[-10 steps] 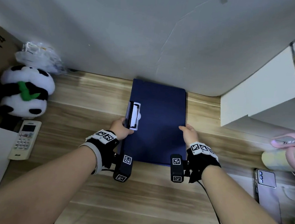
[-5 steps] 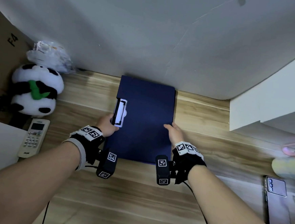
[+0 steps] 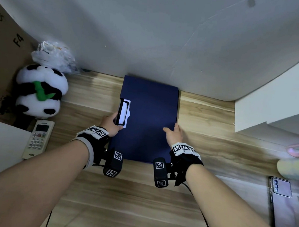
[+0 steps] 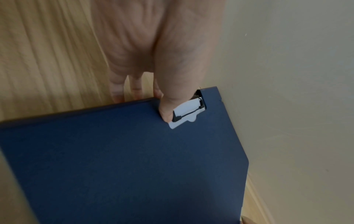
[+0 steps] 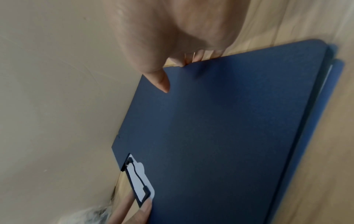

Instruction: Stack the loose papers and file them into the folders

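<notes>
Hands first: the left hand [image 3: 111,123] grips the left edge of a dark blue folder [image 3: 148,120], thumb on top by the white label holder [image 3: 124,112] and fingers tucked under the edge, as the left wrist view shows. The right hand [image 3: 174,135] holds the opposite, right edge, thumb [image 5: 160,81] lying on the cover and the other fingers curled beneath it. The folder is closed and lies lengthwise on the wooden desk [image 3: 138,202], its far end up against the pale wall [image 3: 151,33]; in the right wrist view its near end looks raised a little, with a second blue layer and a thin pale edge showing below the cover, though blur makes this hard to read. Both wrists carry black straps with black-and-white marker tags. To the left of the folder sit a plush panda [image 3: 39,91] with a crumpled clear plastic bag [image 3: 55,55] behind it, and a white remote control [image 3: 38,138] just in front of the panda. A cardboard box [image 3: 5,48] stands at the far left. On the right, a phone [image 3: 281,200] lies near the desk's edge, and a white box [image 3: 275,98] stands against the wall.
</notes>
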Demonstrator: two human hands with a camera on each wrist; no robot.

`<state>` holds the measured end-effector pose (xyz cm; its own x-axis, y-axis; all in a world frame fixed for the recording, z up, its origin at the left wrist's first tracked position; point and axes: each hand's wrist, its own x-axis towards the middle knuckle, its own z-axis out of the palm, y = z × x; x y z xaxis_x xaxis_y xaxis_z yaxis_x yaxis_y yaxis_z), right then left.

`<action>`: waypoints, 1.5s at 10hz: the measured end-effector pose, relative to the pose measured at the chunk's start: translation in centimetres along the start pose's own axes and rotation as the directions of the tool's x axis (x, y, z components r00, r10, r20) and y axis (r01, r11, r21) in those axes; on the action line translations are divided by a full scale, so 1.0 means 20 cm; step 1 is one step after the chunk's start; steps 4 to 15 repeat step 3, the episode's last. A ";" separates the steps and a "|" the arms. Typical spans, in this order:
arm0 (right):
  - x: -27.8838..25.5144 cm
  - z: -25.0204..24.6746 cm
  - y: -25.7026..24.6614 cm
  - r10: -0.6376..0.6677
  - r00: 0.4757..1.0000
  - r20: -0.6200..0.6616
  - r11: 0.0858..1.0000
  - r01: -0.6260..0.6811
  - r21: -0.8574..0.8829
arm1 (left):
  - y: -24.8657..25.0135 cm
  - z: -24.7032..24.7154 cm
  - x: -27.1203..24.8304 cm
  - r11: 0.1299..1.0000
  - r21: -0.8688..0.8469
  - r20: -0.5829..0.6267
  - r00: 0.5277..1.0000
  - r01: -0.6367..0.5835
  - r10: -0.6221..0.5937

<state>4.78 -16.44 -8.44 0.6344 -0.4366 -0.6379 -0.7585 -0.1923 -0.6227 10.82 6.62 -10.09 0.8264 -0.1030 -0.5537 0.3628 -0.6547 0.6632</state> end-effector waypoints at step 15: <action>-0.11 -0.14 -0.05 0.009 0.999 0.045 1.000 -0.009 0.001 | 0.02 -0.04 -0.08 0.985 -0.135 -0.037 0.993 0.109 -0.115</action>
